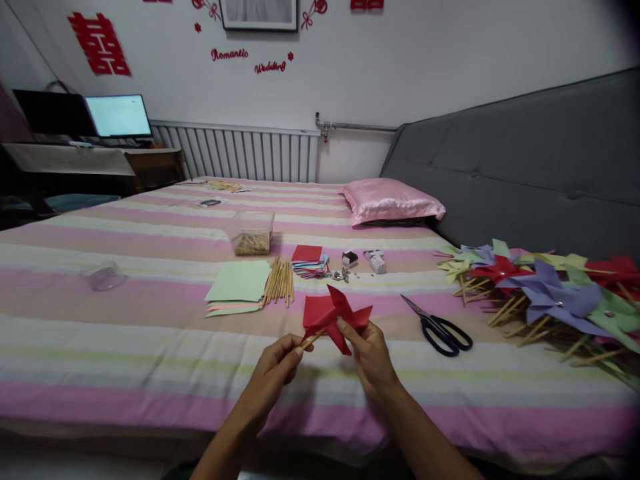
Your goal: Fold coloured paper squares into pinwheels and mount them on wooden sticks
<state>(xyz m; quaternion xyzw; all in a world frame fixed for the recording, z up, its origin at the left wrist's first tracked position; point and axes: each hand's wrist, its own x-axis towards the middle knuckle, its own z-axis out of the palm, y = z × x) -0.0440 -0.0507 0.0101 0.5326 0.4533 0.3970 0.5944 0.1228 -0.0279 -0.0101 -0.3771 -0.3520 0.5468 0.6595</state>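
Observation:
Between my two hands is a red paper pinwheel point(327, 320), held just above the bed. My left hand point(280, 363) pinches its thin wooden stick point(313, 340). My right hand point(369, 350) grips the pinwheel head, its thumb pressed near the centre; the other fingers are partly hidden behind the paper. Red paper point(316, 307) shows just behind the pinwheel. Black-handled scissors point(440, 330) lie on the bed to the right of my right hand, blades partly apart. Beyond my left hand are a stack of pale green paper sheets point(240, 283) and a bunch of wooden sticks point(280, 280).
Finished pinwheels point(555, 297) are heaped at the right. A clear plastic box point(253, 233) holds more sticks. Small coloured squares point(309, 257), metal pins point(342, 275) and small boxes point(376, 261) lie farther back. A pink pillow point(393, 200) rests by the grey headboard point(525, 160).

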